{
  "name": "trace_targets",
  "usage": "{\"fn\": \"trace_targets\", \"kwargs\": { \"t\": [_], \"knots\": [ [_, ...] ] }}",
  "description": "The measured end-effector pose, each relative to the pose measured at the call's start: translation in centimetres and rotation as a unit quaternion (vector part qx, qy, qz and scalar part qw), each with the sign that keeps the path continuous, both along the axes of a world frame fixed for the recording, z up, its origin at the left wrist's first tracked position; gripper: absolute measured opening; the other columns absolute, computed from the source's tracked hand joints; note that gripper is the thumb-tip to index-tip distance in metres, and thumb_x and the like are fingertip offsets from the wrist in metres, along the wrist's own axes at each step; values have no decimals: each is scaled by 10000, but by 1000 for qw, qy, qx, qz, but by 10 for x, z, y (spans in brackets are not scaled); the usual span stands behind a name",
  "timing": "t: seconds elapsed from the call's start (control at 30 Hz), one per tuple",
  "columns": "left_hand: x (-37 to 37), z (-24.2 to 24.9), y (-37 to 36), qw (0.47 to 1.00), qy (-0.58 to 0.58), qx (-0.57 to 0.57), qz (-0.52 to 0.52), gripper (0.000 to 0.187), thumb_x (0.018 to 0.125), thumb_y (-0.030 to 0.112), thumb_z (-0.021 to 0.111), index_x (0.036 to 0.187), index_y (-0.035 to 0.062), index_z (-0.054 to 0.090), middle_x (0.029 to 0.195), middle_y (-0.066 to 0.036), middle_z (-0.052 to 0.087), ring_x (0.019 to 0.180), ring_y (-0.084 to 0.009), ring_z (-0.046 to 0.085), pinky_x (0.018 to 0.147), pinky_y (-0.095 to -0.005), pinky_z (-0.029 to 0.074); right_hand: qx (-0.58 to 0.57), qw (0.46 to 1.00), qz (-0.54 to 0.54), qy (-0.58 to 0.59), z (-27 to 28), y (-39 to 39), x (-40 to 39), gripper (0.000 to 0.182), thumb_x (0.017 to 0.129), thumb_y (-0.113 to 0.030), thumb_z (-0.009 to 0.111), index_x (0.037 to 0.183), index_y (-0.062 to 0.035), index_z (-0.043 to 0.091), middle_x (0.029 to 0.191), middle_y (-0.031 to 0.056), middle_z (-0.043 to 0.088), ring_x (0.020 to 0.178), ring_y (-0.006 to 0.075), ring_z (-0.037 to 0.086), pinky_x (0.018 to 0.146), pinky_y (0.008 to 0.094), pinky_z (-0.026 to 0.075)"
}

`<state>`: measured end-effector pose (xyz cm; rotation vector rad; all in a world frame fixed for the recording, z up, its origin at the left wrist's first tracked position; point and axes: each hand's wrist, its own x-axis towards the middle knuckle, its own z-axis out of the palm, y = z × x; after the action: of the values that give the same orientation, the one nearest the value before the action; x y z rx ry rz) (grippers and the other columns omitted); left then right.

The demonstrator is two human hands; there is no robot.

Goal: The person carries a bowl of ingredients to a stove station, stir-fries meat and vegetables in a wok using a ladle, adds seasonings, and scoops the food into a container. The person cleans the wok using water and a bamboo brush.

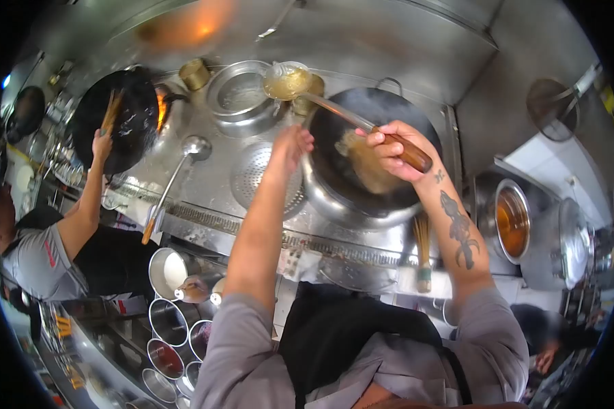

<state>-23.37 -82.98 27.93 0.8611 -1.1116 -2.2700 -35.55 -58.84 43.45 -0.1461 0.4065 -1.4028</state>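
Observation:
My right hand (399, 151) is wrapped round the wooden handle of a long ladle (288, 82). The ladle's bowl, with yellowish liquid in it, is raised near the steel pot (240, 95) at the back. Below the handle sits a large black wok (334, 163) with pale brown liquid and steam inside. My left hand (293, 146) is beside the wok's left rim, above the perforated steel disc (249, 178). Its fingers are bent inward, and whether they hold anything is hidden.
A co-worker's hand (102, 144) holds a bamboo brush in another wok (133, 129) at the left, near a flame. Another ladle (177, 180) lies between. A bamboo brush (423, 249) and an orange-filled pot (512, 221) are at the right; several containers (165, 358) stand lower left.

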Motion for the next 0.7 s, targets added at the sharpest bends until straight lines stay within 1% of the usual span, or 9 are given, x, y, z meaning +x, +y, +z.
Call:
{"fn": "trace_targets", "kwargs": {
  "t": [0.1, 0.17, 0.23, 0.37, 0.43, 0.53, 0.63, 0.67, 0.7],
  "knots": [
    [-66, -38, -7, 998, -47, 19, 34, 205, 967, 200, 485, 1102, 46, 474, 887, -109, 617, 753, -239, 642, 623, -361, 561, 64, 994, -68, 64, 15, 72, 8, 424, 871, -64, 446, 1252, 112, 390, 873, 97, 509, 499, 107, 479, 409, 229, 396],
    [-93, -45, 17, 999, -42, 28, 16, 147, 935, 112, 505, 1050, 22, 510, 834, -105, 609, 684, -229, 629, 574, -324, 551, 101, 973, -75, 195, 19, 110, 8, 419, 846, -45, 472, 1231, 111, 409, 856, 97, 539, 464, 105, 472, 384, 220, 379],
    [-116, -37, 46, 994, -84, 71, -2, 194, 888, 24, 507, 1075, -25, 530, 838, -139, 603, 604, -208, 597, 490, -305, 508, 156, 896, -86, 407, 35, 141, 20, 300, 835, -76, 550, 1118, 17, 515, 738, 53, 557, 440, 107, 476, 404, 241, 392],
    [-152, -23, 64, 998, -39, 40, -4, 263, 871, 3, 515, 1133, 2, 527, 742, -101, 591, 530, -160, 536, 420, -267, 398, 175, 810, -51, 557, 47, 183, 34, 379, 847, -59, 580, 1204, 40, 500, 761, 30, 569, 532, 71, 531, 484, 216, 427],
    [-147, 7, 64, 999, -8, 48, 16, 98, 921, 82, 511, 850, 56, 574, 631, -40, 520, 473, -133, 449, 409, -266, 336, 157, 664, -163, 713, 45, 197, 38, 480, 857, -52, 568, 1314, 36, 450, 794, 24, 573, 659, 78, 553, 608, 217, 449],
    [-122, 20, 39, 998, -11, -58, 25, 185, 937, 178, 537, 797, 63, 574, 541, -7, 451, 419, -125, 388, 393, -273, 300, 200, 500, -188, 821, 23, 196, 20, 557, 846, -48, 553, 1370, 37, 386, 887, 94, 596, 773, 143, 570, 744, 285, 478],
    [-89, 6, 4, 978, -53, -199, 23, 253, 924, 224, 553, 739, 53, 584, 500, -8, 443, 389, -130, 386, 383, -295, 305, 209, 447, -129, 860, 23, 166, 15, 562, 839, -61, 549, 1367, 38, 383, 872, 120, 593, 803, 165, 600, 766, 286, 478],
    [-79, -22, -13, 944, -86, -314, 51, 258, 911, 221, 561, 730, 41, 594, 517, -19, 476, 388, -140, 410, 381, -307, 324, 106, 403, -179, 891, 4, 154, 5, 546, 835, -67, 532, 1352, 48, 399, 767, 85, 553, 675, 157, 596, 651, 277, 482],
    [-66, -39, -28, 894, -120, -424, 77, 262, 899, 218, 569, 721, 29, 604, 534, -31, 508, 387, -149, 433, 380, -320, 343, 96, 406, -176, 892, 6, 134, 5, 546, 835, -67, 532, 1352, 48, 399, 767, 85, 553, 675, 157, 596, 651, 277, 482]
  ]
}}
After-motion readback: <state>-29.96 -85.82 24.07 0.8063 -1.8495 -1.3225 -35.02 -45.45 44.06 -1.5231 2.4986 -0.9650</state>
